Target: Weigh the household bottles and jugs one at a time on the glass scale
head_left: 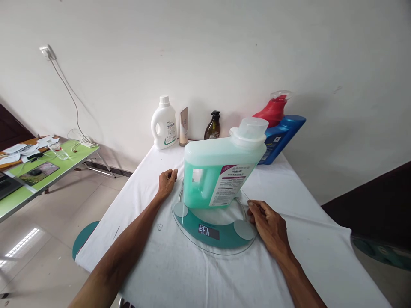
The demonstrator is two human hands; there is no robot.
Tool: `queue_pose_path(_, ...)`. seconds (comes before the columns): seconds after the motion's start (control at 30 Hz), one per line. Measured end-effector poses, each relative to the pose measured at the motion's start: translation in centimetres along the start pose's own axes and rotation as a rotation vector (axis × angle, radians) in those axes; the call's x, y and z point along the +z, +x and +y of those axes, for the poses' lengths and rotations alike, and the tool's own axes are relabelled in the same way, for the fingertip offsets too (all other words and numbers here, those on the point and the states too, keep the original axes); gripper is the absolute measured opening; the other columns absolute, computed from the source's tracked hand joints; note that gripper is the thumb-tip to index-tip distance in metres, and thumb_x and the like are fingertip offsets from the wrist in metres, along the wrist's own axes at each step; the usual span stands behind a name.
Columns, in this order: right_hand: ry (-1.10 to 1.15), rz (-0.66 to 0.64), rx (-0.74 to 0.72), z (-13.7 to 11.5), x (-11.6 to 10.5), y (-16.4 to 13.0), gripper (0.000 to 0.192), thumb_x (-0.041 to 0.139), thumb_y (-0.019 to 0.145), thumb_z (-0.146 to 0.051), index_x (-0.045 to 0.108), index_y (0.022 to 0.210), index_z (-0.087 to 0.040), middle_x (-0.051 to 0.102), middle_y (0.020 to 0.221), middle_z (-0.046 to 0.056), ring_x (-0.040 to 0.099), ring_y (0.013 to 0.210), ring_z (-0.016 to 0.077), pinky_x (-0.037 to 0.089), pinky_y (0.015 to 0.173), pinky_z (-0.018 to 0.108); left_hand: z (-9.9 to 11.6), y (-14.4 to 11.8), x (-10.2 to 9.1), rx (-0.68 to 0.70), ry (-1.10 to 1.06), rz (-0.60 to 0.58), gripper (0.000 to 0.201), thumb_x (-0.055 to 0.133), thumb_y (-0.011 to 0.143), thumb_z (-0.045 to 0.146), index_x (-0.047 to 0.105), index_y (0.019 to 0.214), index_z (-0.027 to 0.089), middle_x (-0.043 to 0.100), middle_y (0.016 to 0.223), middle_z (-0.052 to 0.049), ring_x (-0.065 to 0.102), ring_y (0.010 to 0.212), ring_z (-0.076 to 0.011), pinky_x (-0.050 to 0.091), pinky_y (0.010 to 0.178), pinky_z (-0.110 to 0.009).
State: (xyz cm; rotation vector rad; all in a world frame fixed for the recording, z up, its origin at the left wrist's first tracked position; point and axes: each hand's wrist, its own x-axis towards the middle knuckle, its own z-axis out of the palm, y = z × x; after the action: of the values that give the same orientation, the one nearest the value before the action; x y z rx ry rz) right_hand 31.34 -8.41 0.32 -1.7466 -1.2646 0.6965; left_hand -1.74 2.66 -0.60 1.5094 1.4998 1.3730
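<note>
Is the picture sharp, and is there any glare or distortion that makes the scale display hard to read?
Head view: sharp in the middle; wide-lens bending tilts the green jug and blue bottle; soft, even light, weak shadows; the scale display shows upside down, without glare.

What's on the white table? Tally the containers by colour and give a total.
Green jug, on the scale: 1
White bottle: 1
Beige tube: 1
Brown pump bottle: 1
Blue bottle: 1
Red bottle: 1
Total: 6 containers
Left hand and right hand rest at the scale's sides.
</note>
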Motion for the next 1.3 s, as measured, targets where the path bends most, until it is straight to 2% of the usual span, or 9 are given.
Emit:
queue_pose_path(0.9, 0.007, 0.001, -0.017, 0.25, 0.05, 0.11, 0.045, 0.058, 0.082, -0.068, 0.072, 0.088, -0.025, 0.075, 0.071, 0.005, 0.068, 0.061, 0.0230, 0.053, 0.064, 0.034, 0.25, -0.11, -0.07, 0.000, 0.039, 0.000, 0.052, 0.054, 0.095, 0.052, 0.044, 0.054, 0.021, 0.044, 0.055, 0.003, 0.039, 0.058, -0.0119, 0.032, 0.060, -0.028)
queue_pose_path(1.3, 0.006, -0.001, -0.011, 0.24, 0.02, -0.04, 0.048, 0.057, 0.082, -0.070, 0.071, 0.089, -0.025, 0.075, 0.073, 0.005, 0.069, 0.062, 0.0231, 0.053, 0.065, 0.034, -0.13, -0.03, -0.05, 0.008, 0.047, -0.005, 0.051, 0.052, 0.093, 0.056, 0.045, 0.057, 0.022, 0.045, 0.056, 0.003, 0.040, 0.058, -0.0122, 0.031, 0.060, -0.028)
